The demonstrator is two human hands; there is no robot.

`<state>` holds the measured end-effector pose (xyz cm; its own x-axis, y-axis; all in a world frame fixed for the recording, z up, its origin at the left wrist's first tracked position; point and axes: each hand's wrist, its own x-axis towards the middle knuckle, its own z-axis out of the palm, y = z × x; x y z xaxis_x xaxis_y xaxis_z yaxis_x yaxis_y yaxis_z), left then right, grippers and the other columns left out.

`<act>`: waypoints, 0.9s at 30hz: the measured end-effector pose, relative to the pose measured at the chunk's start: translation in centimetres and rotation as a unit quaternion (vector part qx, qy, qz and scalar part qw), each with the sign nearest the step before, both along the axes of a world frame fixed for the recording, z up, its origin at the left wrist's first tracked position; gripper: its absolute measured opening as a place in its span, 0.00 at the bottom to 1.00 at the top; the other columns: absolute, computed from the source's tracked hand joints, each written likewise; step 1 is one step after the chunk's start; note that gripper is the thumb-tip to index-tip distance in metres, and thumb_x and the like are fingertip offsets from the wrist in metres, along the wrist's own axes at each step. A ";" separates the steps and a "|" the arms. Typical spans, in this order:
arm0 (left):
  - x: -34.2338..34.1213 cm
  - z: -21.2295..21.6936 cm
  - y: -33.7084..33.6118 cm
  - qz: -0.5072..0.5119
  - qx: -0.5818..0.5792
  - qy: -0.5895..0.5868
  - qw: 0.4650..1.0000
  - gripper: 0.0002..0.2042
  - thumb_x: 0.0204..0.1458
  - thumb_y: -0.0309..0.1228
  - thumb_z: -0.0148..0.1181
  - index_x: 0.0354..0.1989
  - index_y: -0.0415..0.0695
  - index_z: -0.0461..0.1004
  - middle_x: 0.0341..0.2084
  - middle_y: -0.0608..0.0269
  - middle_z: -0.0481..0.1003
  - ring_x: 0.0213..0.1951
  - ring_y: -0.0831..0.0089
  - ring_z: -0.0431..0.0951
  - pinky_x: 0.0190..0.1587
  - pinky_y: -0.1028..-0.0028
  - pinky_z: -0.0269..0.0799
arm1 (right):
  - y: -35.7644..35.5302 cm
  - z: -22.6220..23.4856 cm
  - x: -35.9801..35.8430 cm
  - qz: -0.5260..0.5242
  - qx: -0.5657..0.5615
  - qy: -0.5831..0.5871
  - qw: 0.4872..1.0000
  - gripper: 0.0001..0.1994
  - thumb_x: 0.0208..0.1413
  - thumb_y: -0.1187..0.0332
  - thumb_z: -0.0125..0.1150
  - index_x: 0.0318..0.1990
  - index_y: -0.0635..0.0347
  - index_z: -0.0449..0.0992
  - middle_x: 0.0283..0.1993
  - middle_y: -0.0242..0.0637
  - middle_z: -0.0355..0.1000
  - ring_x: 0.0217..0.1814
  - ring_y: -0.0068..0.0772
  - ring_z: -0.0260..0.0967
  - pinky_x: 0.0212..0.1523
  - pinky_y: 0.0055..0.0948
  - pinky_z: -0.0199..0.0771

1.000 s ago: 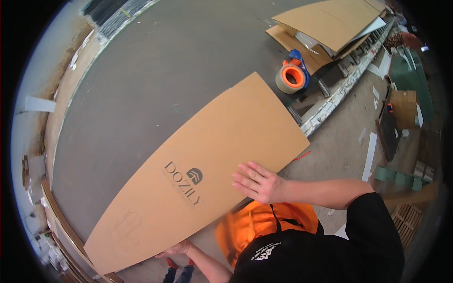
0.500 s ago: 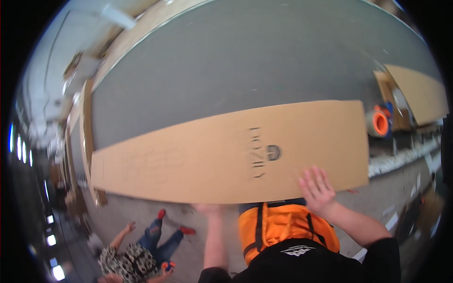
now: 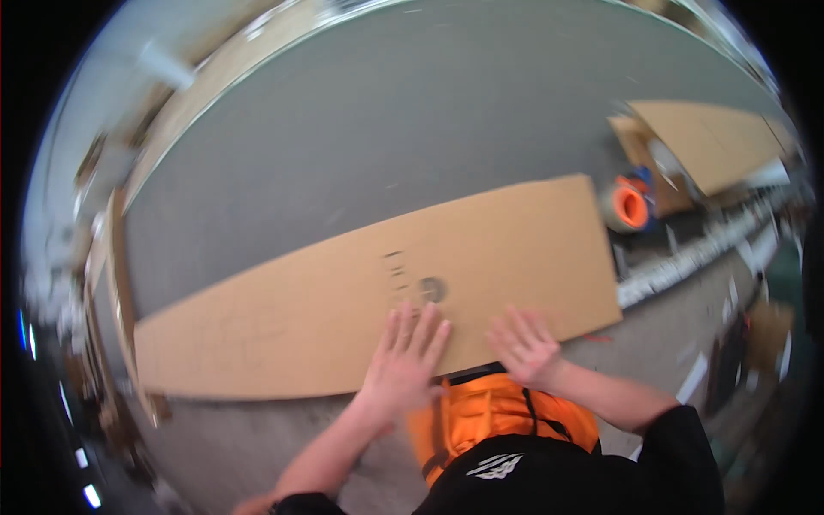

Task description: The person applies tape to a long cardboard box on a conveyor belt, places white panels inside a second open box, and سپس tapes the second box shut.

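Along the near edge of the counter (image 3: 369, 120), a long cardboard panel (image 3: 343, 300) already lies flat, printed side up; whether anything on it remains unsealed, I cannot tell. Over that edge, left hand (image 3: 399, 362) and right hand (image 3: 525, 350) spread their fingers wide, grasping nothing. Toward the counter's right end sit an orange-cored tape roll (image 3: 619, 206) and stacked cardboard (image 3: 708, 142).

Orange-and-blue tape dispenser (image 3: 633, 204) just beside stacked cardboard (image 3: 712, 142), on grey tabletop (image 3: 386, 112).

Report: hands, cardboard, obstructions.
Left bare hand, right bare hand: open, over long brown printed cardboard, contact unclear. Cardboard flat. Orange-cored tape roll off its right end, not blocking.
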<state>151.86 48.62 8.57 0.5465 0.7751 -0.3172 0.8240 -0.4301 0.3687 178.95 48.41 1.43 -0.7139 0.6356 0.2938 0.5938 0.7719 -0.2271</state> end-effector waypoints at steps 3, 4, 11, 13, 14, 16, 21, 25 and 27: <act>-0.9 -4.2 -1.2 -0.132 0.103 0.153 0.974 0.53 0.41 0.58 0.68 0.69 0.32 0.53 0.72 0.34 0.44 0.71 0.27 0.35 0.70 0.35 0.30 | -1.7 -1.5 -0.9 -0.037 0.061 0.090 0.993 0.19 0.49 0.67 0.56 0.49 0.62 0.79 0.56 0.46 0.75 0.62 0.52 0.71 0.63 0.53 0.69; -0.7 -4.5 -1.6 -0.159 0.110 0.144 0.970 0.53 0.41 0.58 0.68 0.69 0.32 0.53 0.72 0.34 0.44 0.71 0.27 0.35 0.70 0.35 0.30 | -2.4 -1.7 -1.2 -0.072 0.074 0.095 0.990 0.18 0.50 0.67 0.56 0.48 0.62 0.80 0.55 0.45 0.76 0.61 0.50 0.72 0.63 0.51 0.69; 1.0 -1.7 7.1 -0.079 0.094 -0.024 0.992 0.47 0.51 0.59 0.58 0.70 0.35 0.52 0.70 0.37 0.49 0.71 0.38 0.45 0.71 0.41 0.37 | -3.8 -1.3 -2.3 -0.137 0.117 0.107 0.978 0.15 0.52 0.70 0.55 0.46 0.62 0.80 0.52 0.43 0.77 0.59 0.46 0.74 0.63 0.46 0.71; 1.6 -4.2 13.5 0.067 0.146 -0.038 0.986 0.42 0.54 0.57 0.56 0.69 0.37 0.56 0.64 0.39 0.59 0.65 0.43 0.58 0.67 0.47 0.49 | -3.9 -1.1 -3.0 -0.155 0.133 0.091 0.975 0.15 0.52 0.70 0.56 0.46 0.62 0.80 0.53 0.42 0.77 0.59 0.45 0.74 0.63 0.45 0.71; 1.9 -3.9 14.9 0.118 0.085 0.008 0.989 0.39 0.55 0.55 0.56 0.67 0.38 0.59 0.60 0.39 0.64 0.61 0.45 0.64 0.64 0.50 0.55 | -4.1 -0.7 -3.4 -0.162 0.125 0.079 0.976 0.15 0.51 0.71 0.57 0.46 0.62 0.80 0.53 0.42 0.77 0.58 0.45 0.74 0.63 0.45 0.71; 1.4 -4.0 14.3 0.106 0.106 -0.006 0.989 0.38 0.55 0.55 0.56 0.65 0.38 0.61 0.57 0.41 0.66 0.58 0.46 0.66 0.62 0.52 0.58 | -5.2 -0.1 -3.6 -0.180 0.107 0.064 0.976 0.15 0.49 0.71 0.58 0.46 0.60 0.80 0.52 0.41 0.77 0.58 0.44 0.74 0.63 0.44 0.72; 1.1 -3.1 9.7 0.059 0.075 -0.047 0.994 0.47 0.47 0.62 0.60 0.66 0.34 0.59 0.60 0.35 0.62 0.64 0.39 0.58 0.67 0.49 0.51 | -10.1 -1.2 -4.8 -0.216 0.149 0.030 0.964 0.17 0.46 0.71 0.58 0.46 0.59 0.81 0.52 0.40 0.77 0.59 0.41 0.74 0.64 0.43 0.72; 0.9 -1.0 1.4 -0.284 0.000 -0.001 0.959 0.56 0.44 0.63 0.61 0.72 0.32 0.47 0.72 0.35 0.40 0.71 0.24 0.31 0.69 0.35 0.25 | -9.9 0.1 -6.1 -0.255 0.120 0.036 0.959 0.17 0.46 0.72 0.56 0.45 0.57 0.81 0.52 0.38 0.78 0.58 0.39 0.75 0.63 0.41 0.72; 1.4 -1.2 -0.9 -0.318 0.067 0.060 0.944 0.46 0.52 0.55 0.57 0.71 0.34 0.51 0.73 0.41 0.46 0.70 0.26 0.40 0.68 0.32 0.35 | -9.5 1.5 -6.2 -0.239 0.072 0.020 0.968 0.18 0.44 0.71 0.57 0.45 0.59 0.81 0.51 0.38 0.78 0.58 0.37 0.75 0.62 0.39 0.73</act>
<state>153.26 47.72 7.35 0.8807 0.3399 -0.3298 0.4161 -0.8879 0.1961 172.73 38.90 2.91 -0.3345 0.8415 0.4242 0.8842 0.4360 -0.1676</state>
